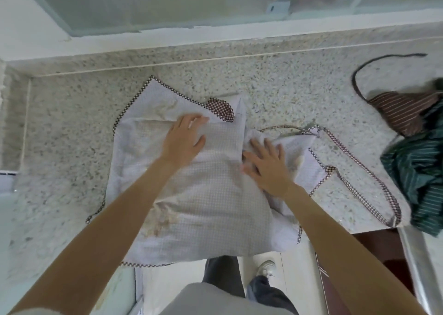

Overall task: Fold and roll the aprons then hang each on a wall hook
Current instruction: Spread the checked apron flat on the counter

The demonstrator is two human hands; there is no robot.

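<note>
Apron (pixel 206 194), pale checked cloth with dark checked trim, lies spread on the speckled worktop (pixel 67 127). Its long axis runs from the near edge toward the back wall, its bib end turned right, where the neck strap (pixel 374 185) loops across bare stone. The near hem hangs slightly over the worktop's front edge. The left hand (pixel 184 139) presses flat on a folded flap, fingers straight and spread. The right hand (pixel 266 166) lies flat with fingers splayed on bunched cloth just beside that fold. Bare stone stretches left and behind; at right sit a brown striped apron (pixel 402 113) and a green striped apron (pixel 417 170), close to the strap.
</note>
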